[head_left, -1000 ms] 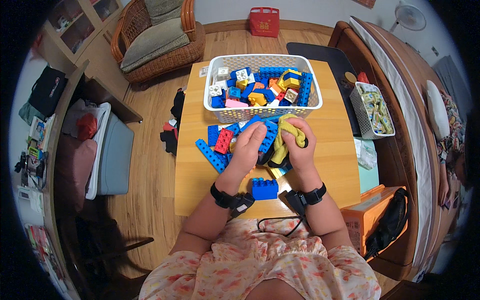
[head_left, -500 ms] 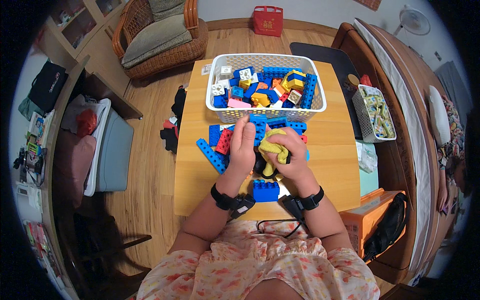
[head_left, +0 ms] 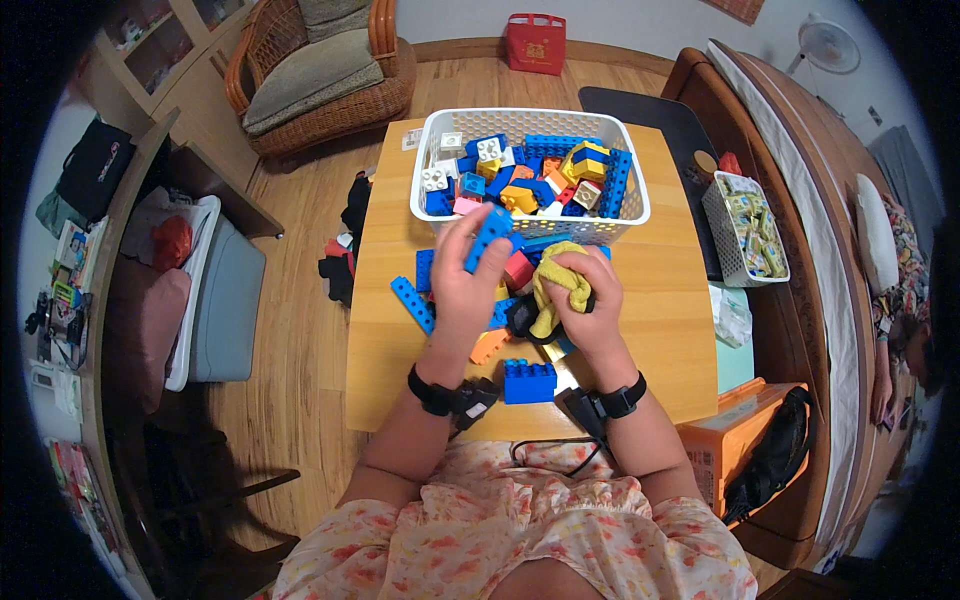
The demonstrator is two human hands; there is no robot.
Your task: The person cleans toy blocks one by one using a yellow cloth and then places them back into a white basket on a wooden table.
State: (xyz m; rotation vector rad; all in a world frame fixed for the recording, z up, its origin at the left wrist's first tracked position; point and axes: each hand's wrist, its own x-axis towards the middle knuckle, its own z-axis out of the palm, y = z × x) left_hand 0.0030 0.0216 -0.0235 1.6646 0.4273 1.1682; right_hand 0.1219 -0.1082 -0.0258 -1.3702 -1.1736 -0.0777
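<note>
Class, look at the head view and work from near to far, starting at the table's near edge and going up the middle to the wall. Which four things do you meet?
Blue block → yellow cloth in the right hand → white basket → red bag

The person wears a pale floral-print garment (head_left: 500, 515), black wrist straps (head_left: 626, 396) with dark modules (head_left: 478, 404), and a black cable (head_left: 562, 438).
</note>
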